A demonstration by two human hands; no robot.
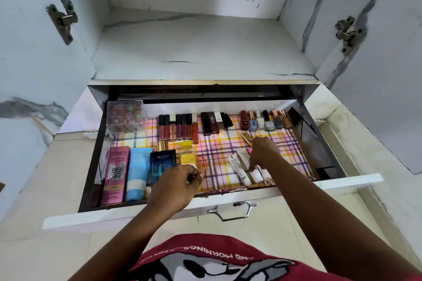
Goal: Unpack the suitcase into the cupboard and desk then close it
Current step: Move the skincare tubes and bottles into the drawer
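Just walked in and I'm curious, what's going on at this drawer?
A person is arranging cosmetics in an open white drawer lined with plaid paper. The right hand touches small white tubes near the front; the left hand hovers by a yellow Garnier bottle. Lip glosses and nail polishes line the back.

Open cupboard drawer (351,181) with cosmetics laid out on its plaid liner (219,157).

Taking the drawer as landmark: along its back wall lie a row of lip glosses (178,128), dark lipsticks (215,122) and upright nail polish bottles (262,120), with a clear box (125,113) in the back left corner. At its front left stand a pink Pond's carton (115,175), a light blue tube (138,173), a dark blue perfume box (161,164) and a yellow Garnier bottle (187,155). Near the front right, several slim white tubes (239,167) lie side by side.
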